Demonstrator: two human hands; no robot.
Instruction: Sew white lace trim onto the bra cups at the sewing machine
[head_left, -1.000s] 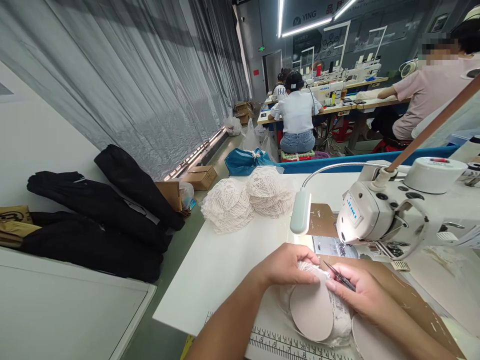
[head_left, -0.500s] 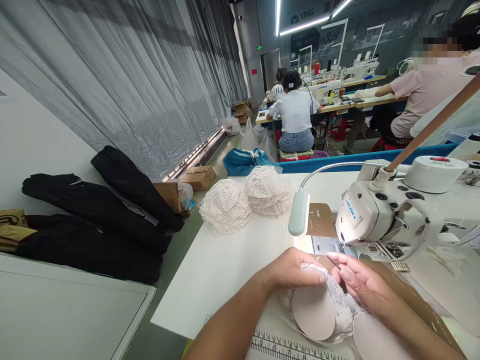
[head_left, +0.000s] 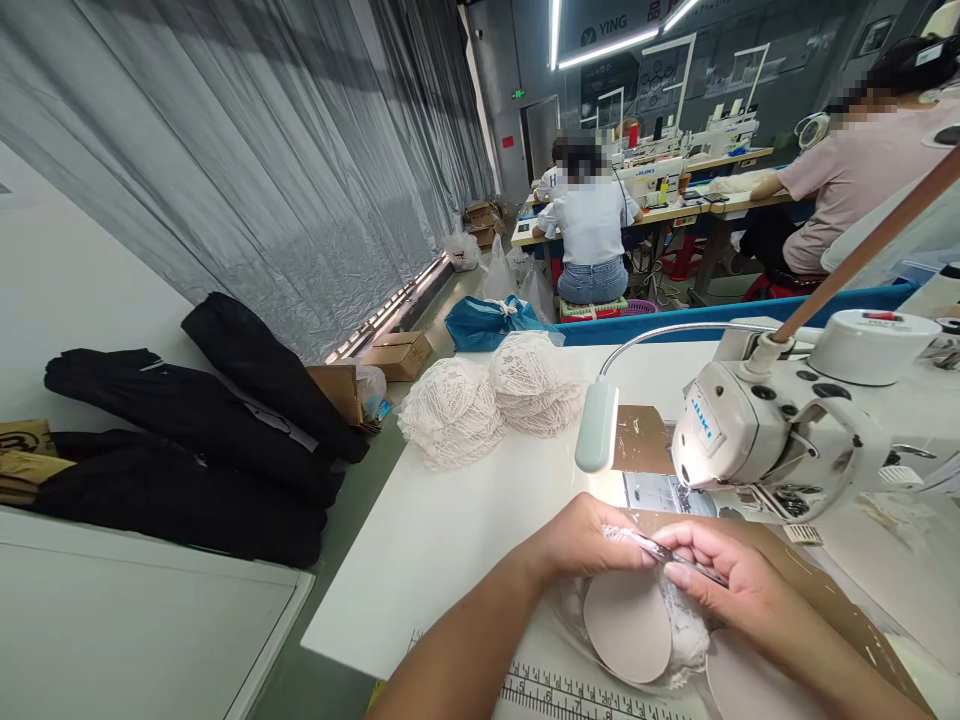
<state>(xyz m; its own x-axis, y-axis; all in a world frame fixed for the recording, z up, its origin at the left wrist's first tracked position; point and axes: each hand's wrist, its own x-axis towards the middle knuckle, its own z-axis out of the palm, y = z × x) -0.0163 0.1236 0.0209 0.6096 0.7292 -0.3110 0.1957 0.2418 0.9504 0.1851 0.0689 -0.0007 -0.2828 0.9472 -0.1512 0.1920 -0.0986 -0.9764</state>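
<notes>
Cloth [head_left: 202,450], black and lumpy, lies heaped on the left. Next comes a big grey curtain [head_left: 285,150], then a brown box [head_left: 397,355] on the floor. Two piles of white lace [head_left: 454,410] sit side by side on the far part of the white table [head_left: 405,560].

Nearer to me, the left hand [head_left: 589,540] pinches the top edge of a lacy piece [head_left: 686,640] between thumb and fingers. Just beyond it hangs a small lamp [head_left: 598,430]. Below the hand, a pale round pad [head_left: 628,630] shows against the lace, on the near part of the table. A thin metal tool [head_left: 679,563] is gripped in the curled fingers and thumb of the right hand [head_left: 709,565]. Its tip reaches left, right by the left thumb. I can't tell if its ends are apart or together.

That looks like the risky spot. If the right hand slips, the tip could poke the thumb. If the tool catches a loop, a hard tug could rip the lace.

Farther right, another pale pad [head_left: 750,680] lies near, with the white sewing machine [head_left: 757,430] beyond it.
</notes>
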